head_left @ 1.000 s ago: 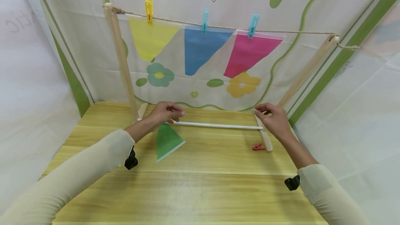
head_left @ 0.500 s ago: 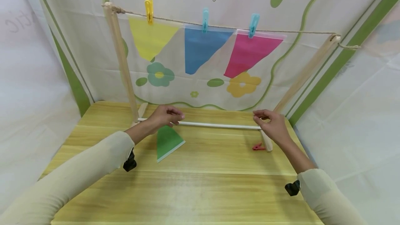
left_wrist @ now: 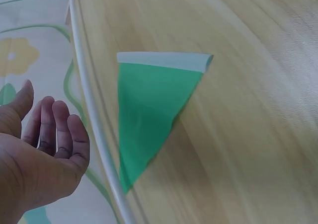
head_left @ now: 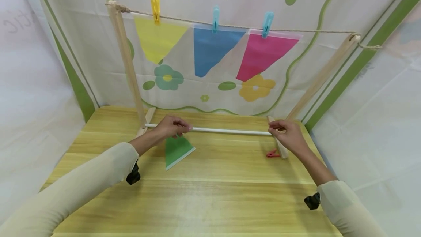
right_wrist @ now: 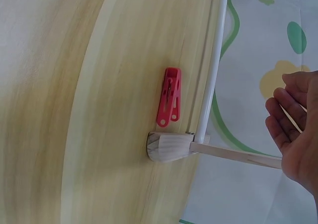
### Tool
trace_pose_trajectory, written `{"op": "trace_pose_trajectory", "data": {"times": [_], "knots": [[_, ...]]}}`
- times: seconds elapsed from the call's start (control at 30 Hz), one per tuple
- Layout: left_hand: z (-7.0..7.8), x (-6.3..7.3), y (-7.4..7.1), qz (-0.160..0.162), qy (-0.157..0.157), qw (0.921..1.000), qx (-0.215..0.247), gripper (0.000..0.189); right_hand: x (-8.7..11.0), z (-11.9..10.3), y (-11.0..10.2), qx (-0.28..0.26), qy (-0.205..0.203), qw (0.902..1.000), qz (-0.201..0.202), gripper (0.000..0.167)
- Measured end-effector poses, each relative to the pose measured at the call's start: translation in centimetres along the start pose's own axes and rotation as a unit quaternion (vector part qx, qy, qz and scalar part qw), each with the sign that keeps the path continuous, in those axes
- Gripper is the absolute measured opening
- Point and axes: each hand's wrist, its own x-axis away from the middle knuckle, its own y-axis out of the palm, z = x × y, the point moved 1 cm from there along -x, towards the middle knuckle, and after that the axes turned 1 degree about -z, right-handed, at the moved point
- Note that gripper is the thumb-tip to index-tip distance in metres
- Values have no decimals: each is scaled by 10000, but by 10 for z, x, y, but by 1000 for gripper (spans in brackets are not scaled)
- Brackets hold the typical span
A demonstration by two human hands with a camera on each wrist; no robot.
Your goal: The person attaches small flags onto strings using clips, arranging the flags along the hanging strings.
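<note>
My left hand (head_left: 172, 126) hovers above the left part of a white rod (head_left: 230, 131), fingers loosely bent and holding nothing. Close by, a green paper pennant (left_wrist: 149, 105) with a pale folded edge lies on the table, its narrow end partly covered by that hand in the head view. Over the rod's right end is my right hand (head_left: 286, 132), its fingers loosely curved around nothing. A red clothespin (right_wrist: 170, 95) lies beside the right wooden foot (right_wrist: 171, 147). Yellow (head_left: 158, 39), blue (head_left: 213, 50) and pink pennants (head_left: 266, 56) hang from the twine (head_left: 190, 21).
A yellow clothespin (head_left: 155, 10) and two light blue ones clip the pennants to the twine. Wooden posts stand left (head_left: 126, 61) and right (head_left: 323, 76), joined low down by the rod. Flower-printed white fabric (head_left: 204, 87) encloses the table's (head_left: 204, 200) back and sides.
Both hands have come down slightly toward the near side, staying without anything in them. The pennants, the clothespins and the frame stay where they were.
</note>
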Motion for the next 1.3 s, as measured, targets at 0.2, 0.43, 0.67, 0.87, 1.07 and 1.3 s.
{"op": "trace_pose_trajectory", "data": {"times": [0.2,0.43,0.67,0.87,1.07,1.3], "knots": [[-9,1,1,-33,-64,10000,19,28,8,8,0,115,89,9993,-352,33],[-17,4,4,-105,-250,9996,-73,25,18,19,3,175,338,9960,-806,43],[-27,10,6,-230,-347,9983,-400,16,21,31,5,286,494,9896,-1324,48],[-33,12,6,-273,-405,9967,-644,14,19,39,5,378,374,9821,-1809,48],[-34,11,8,-432,-494,9944,-829,15,18,41,4,653,274,9764,-2042,53],[-37,12,10,-565,-542,9937,-804,16,18,43,5,864,21,9711,-2223,55]]}}
